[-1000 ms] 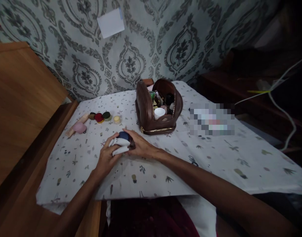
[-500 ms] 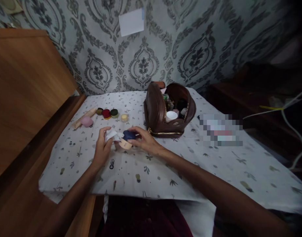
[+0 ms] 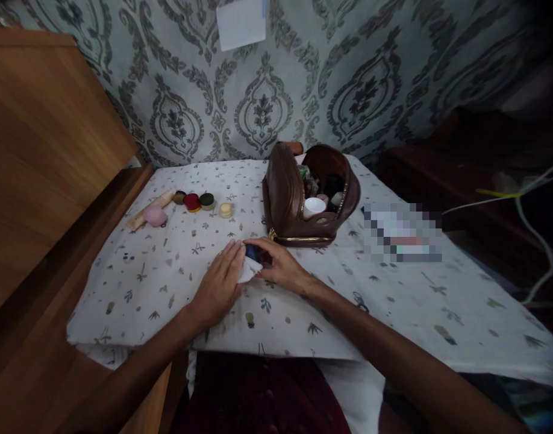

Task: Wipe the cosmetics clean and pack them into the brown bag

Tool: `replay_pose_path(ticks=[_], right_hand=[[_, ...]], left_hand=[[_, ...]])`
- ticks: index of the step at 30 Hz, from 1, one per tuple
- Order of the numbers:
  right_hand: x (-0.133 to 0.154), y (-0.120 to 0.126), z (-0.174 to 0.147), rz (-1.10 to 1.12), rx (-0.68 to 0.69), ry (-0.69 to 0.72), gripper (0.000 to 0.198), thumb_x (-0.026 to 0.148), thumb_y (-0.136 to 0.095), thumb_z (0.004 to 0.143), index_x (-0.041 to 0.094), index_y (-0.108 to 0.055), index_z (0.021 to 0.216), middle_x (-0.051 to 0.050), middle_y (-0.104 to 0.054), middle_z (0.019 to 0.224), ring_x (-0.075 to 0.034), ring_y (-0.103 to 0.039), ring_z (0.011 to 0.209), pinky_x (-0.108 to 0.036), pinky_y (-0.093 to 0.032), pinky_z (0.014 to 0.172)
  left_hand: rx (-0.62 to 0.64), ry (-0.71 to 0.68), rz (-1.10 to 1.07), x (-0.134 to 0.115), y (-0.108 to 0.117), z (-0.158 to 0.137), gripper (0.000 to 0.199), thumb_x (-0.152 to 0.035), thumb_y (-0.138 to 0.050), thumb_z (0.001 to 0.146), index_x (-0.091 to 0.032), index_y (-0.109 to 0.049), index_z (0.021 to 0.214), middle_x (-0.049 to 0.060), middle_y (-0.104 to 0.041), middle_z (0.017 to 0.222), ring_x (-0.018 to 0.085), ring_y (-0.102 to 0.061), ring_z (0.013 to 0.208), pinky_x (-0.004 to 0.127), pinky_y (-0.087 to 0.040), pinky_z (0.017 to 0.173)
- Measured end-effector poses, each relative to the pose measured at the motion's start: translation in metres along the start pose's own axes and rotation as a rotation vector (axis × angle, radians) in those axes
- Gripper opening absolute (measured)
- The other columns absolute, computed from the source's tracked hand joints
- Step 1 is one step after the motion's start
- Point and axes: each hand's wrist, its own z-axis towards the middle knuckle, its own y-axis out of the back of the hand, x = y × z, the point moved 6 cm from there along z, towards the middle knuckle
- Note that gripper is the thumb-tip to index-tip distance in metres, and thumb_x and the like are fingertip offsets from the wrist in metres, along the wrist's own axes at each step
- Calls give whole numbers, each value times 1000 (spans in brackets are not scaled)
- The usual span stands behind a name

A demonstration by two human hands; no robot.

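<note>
Between my hands, just above the table near its front, is a small jar with a dark blue lid (image 3: pixel 251 253). My right hand (image 3: pixel 276 263) grips it from the right, fingers curled round it. My left hand (image 3: pixel 221 278) presses a white wipe (image 3: pixel 248 270) against the jar, with its fingers laid together over the cloth. Most of the jar's body is hidden by the wipe and my fingers. Beyond my hands a small pale yellow jar (image 3: pixel 226 210) stands on the tablecloth. A brown cosmetic bag (image 3: pixel 283 202) sits unzipped behind my right hand, with a white round lid (image 3: pixel 314 207) inside.
Left of the yellow jar stand a dark green-lidded jar (image 3: pixel 206 201), a red-lidded jar (image 3: pixel 192 202) and an olive-lidded jar (image 3: pixel 179 197). A pink sponge (image 3: pixel 155 216) lies against a beige tube (image 3: pixel 138 220). A blurred-out flat item (image 3: pixel 403 232) lies right. A wooden panel (image 3: pixel 55 120) borders the left.
My left hand has turned over and come across, bringing the wipe onto the blue-lidded jar. My right hand has shifted slightly right with the jar, whose beige body is now covered.
</note>
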Motion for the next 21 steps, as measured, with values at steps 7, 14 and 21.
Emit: replay_pose_path(ticks=[7,14,21], right_hand=[[-7,0,-9,53,-57,10,60,32,-83,74,22,-58,127,-9,-65,122,-26,-63,109,-39,-50,94],[-7,0,-11,-11,-31,-40,54,33,-85,71,22,-61,119,-6,-66,111,-23,-64,98,-35,-52,86],[1,-4,-11,93,-4,-68,58,30,-86,68,24,-60,120,-6,-65,114,-23,-63,104,-39,-52,92]], left_hand=[[162,197,-104,10,0,32,48,-25,-39,98,-14,-42,145,18,-53,146,29,-49,137,49,-41,114],[296,535,-492,47,-6,55,26,-40,-38,97,-20,-51,108,1,-62,84,20,-61,80,33,-47,76],[111,637,-825,66,-19,47,27,-44,-57,83,-21,-49,72,-5,-46,66,13,-45,64,25,-38,61]])
